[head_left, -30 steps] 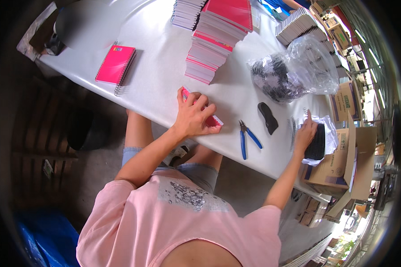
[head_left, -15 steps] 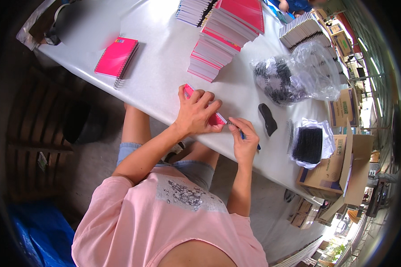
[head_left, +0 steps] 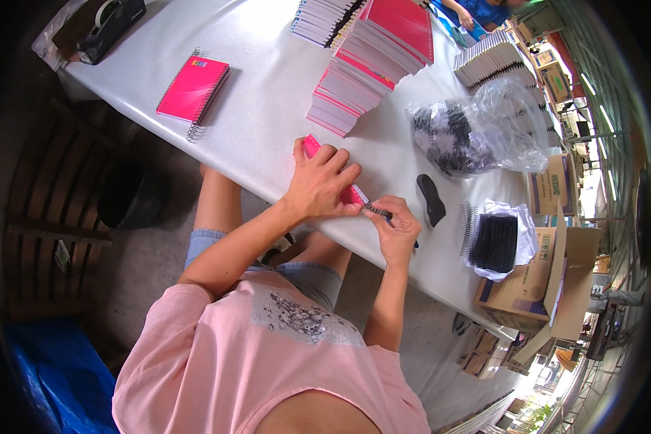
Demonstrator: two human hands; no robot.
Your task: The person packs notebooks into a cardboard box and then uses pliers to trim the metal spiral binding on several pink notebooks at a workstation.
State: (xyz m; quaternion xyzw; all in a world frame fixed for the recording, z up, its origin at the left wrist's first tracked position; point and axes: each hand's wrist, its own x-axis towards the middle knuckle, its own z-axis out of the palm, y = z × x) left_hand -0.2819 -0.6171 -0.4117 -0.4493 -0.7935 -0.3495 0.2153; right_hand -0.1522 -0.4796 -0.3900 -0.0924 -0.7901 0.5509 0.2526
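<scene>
The fingers point(head_left: 328, 156) of the left hand point(head_left: 307, 192) are clamped over a pink notebook point(head_left: 312, 145), held narrow edge up near the surface's point(head_left: 260, 116) front edge. At its right end, the right hand's point(head_left: 398, 230) fingers are pinched together on a dark coil point(head_left: 375, 210); they hide part of it. Just beyond lies a curved black object point(head_left: 431, 200). Farther out are stacked pink notebooks point(head_left: 365, 69), a spiral-bound pink notebook point(head_left: 193, 88) to the left, and, rightward, a clear plastic bag point(head_left: 510, 123) and black wire coils point(head_left: 493, 243) on white paper point(head_left: 526, 242).
</scene>
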